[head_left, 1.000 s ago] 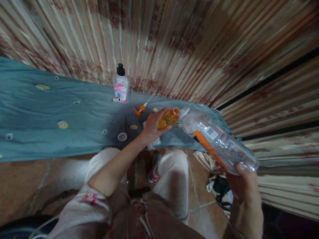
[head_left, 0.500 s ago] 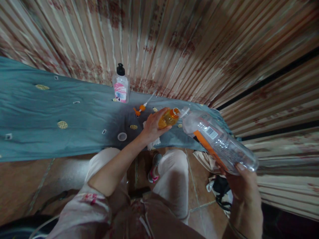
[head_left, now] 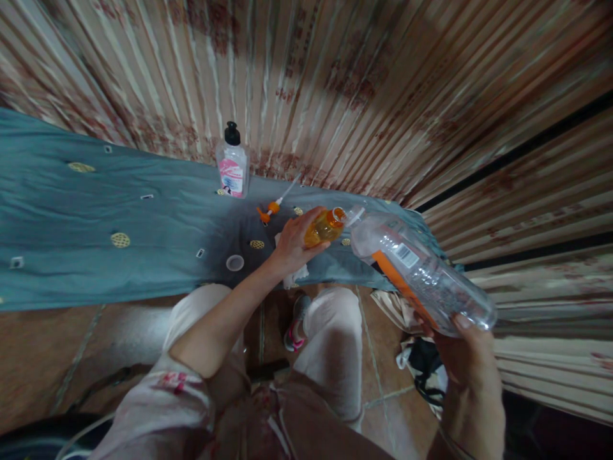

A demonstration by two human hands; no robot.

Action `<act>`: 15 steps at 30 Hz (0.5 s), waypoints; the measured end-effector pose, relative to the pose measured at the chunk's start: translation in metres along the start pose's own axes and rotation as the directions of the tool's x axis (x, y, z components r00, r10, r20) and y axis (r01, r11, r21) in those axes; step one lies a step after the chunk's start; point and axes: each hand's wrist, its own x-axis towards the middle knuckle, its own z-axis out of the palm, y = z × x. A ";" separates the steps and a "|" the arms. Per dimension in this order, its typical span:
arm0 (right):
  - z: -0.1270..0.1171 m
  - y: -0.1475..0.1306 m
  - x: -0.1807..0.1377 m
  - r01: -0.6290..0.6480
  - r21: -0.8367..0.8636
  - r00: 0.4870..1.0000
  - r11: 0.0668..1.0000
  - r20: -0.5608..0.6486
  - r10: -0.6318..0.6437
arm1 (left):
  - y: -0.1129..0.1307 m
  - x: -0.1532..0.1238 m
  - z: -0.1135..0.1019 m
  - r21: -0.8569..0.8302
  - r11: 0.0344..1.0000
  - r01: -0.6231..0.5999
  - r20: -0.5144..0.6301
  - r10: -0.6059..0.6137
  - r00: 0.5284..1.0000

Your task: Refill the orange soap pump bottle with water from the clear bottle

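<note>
Over the teal cloth-covered surface [head_left: 163,217], my left hand [head_left: 291,248] grips the amber bottle [head_left: 320,232], mouth to mouth with the tilted clear bottle [head_left: 424,273] my right hand [head_left: 467,351] grasps near its base.

I see the teal-covered worktop [head_left: 163,217] carrying a black-topped bottle [head_left: 233,167], upright at the far side, an orange pump [head_left: 272,207] lying to its right, and, nearer, a round white piece [head_left: 234,263].

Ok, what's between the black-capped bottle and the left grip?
The orange pump top, lying on the cloth between the black-capped bottle and the left grip, as the head view shows.
</note>
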 end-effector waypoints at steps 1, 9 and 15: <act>0.000 0.000 0.000 0.004 0.001 1.000 1.000 0.003 -0.004 | 0.000 0.000 0.000 -0.001 1.000 0.000 -0.002 0.000 1.000; 0.001 -0.001 -0.001 -0.004 -0.005 1.000 1.000 0.004 0.004 | 0.001 -0.001 0.000 -0.001 1.000 -0.013 -0.003 0.013 1.000; 0.001 0.000 0.000 0.014 -0.017 1.000 1.000 0.027 -0.014 | -0.001 -0.001 0.000 0.013 1.000 -0.009 -0.003 0.009 1.000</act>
